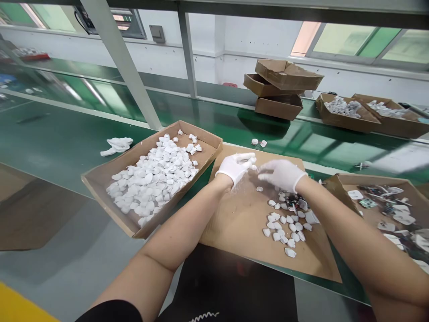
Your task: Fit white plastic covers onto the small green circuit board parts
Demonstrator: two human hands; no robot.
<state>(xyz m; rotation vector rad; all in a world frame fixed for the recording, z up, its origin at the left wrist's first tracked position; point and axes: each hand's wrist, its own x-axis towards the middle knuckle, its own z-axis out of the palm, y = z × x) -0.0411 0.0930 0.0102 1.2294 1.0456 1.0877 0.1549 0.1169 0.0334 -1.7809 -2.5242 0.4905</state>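
Both hands wear white gloves over a brown cardboard sheet (231, 219). My left hand (236, 167) is near the sheet's back left part, its fingers pressed together and pointing right; whatever lies between them is too small to make out. Facing it, my right hand (282, 175) is blurred by motion, its fingertips close to those of the left. Small white pieces (281, 226) lie spread on the sheet below my right hand, beside a cluster of dark electronic parts (295, 203). A single white piece (259, 189) rests between the hands.
An open box (201, 167) of white pieces stands at the left, a white glove (117, 145) behind it. At the right is a box (348, 179) of mixed parts. Stacked cartons (278, 107) and two filled boxes (345, 123) stand farther back, beyond metal posts (187, 53).
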